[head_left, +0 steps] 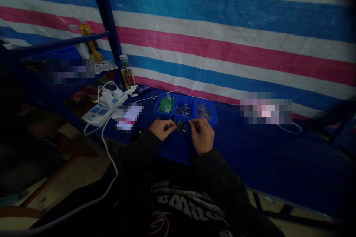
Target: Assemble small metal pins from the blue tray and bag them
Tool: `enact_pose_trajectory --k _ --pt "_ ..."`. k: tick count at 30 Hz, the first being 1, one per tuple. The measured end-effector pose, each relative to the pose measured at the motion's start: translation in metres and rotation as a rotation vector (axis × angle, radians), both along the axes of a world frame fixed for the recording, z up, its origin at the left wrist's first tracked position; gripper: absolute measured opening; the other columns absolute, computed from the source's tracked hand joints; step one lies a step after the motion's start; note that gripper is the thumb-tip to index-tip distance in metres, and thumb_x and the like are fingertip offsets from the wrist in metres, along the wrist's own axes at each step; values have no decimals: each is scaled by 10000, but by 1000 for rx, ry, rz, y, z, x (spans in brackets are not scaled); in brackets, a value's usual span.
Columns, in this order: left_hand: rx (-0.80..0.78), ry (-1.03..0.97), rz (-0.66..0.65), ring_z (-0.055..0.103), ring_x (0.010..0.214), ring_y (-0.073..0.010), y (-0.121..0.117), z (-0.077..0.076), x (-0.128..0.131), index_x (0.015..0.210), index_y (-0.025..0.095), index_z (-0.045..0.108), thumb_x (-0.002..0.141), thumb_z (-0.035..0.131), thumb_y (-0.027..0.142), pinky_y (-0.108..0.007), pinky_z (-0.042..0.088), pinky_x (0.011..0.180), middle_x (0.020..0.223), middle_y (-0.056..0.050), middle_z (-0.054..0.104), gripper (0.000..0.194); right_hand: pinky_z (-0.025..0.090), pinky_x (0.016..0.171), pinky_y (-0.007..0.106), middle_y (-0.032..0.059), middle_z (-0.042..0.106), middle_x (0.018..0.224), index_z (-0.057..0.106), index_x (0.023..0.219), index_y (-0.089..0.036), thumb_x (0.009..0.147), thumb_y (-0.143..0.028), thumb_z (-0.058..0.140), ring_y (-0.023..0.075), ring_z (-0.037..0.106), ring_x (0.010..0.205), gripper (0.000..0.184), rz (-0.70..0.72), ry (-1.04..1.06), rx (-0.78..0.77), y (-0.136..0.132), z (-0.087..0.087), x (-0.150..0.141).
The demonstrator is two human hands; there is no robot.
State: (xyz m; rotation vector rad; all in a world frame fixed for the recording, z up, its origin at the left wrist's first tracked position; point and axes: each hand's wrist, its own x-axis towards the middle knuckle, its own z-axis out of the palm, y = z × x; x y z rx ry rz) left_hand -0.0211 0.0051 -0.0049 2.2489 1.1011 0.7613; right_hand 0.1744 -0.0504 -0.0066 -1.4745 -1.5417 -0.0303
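My left hand (162, 129) and my right hand (202, 136) rest on a dark blue table cover (250, 148), with their fingertips curled in toward each other. Between them lies a small heap of thin metal pieces (182, 126). Just beyond stand several joined blue plastic bins. The left bin (164, 104) holds green packets (166, 103), the middle bin (183, 110) holds thin metal pieces (183, 110), and the right bin (205, 112) holds dark small items (204, 112). My right fingertips are close to the right bin's front wall. Anything small between my fingers is too dim to make out.
A white power strip (97, 114) with plugs and cables lies left of the bins. Behind it stand a small glass bottle (127, 72) and a blue metal frame post (107, 18). A striped tarp (222, 33) hangs behind the table. Pixelated patches hide several spots.
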Motion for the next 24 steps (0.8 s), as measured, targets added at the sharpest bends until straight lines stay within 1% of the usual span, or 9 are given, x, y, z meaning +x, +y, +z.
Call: enact_pose_trajectory --k 4,8,11,14,17,22,24 --pt "-14 31 -2 580 570 -104 1 -2 1 973 198 707 898 578 354 -184 396 573 623 20 661 216 467 862 358 86 665 943 663 970 -208 968 -288 482 220 599 903 198 -72 26 81 9 4 1" --pt "-33 73 -9 584 571 -107 4 -5 1 1043 211 700 897 579 355 -183 399 578 622 25 661 239 467 909 411 120 662 1080 653 1130 -194 948 -253 479 249 591 994 260 -27 -40 -6 15 -5 3" --pt "-32 94 -8 586 580 -110 5 -7 1 1092 211 697 903 568 359 -186 398 583 626 23 661 272 472 921 405 118 647 1131 643 1158 -199 939 -237 476 243 593 1012 278 5 -47 -30 12 -10 2" --pt "-25 141 -2 585 581 -113 5 -7 2 1134 234 695 892 581 370 -193 380 569 635 25 663 300 481 898 377 102 646 1086 647 1111 -212 942 -239 469 234 602 985 247 11 -37 -16 6 -10 -1" --pt "-14 188 22 590 595 -120 5 -7 3 1123 254 708 875 605 380 -205 361 562 661 20 677 297 485 857 342 85 648 1027 643 1064 -218 937 -235 481 223 612 943 207 15 -43 -32 2 -7 -3" --pt "-3 209 21 581 595 -123 4 -7 3 1030 255 728 865 613 390 -214 331 544 670 19 680 242 463 749 297 52 666 904 644 972 -221 940 -224 486 192 627 799 162 69 -106 -122 1 -10 -4" --pt "-3 207 18 579 595 -121 4 -8 3 994 257 727 855 625 393 -215 329 545 678 23 684 219 450 715 287 45 671 910 645 984 -225 937 -219 496 185 631 788 157 104 -144 -168 1 -13 -4"
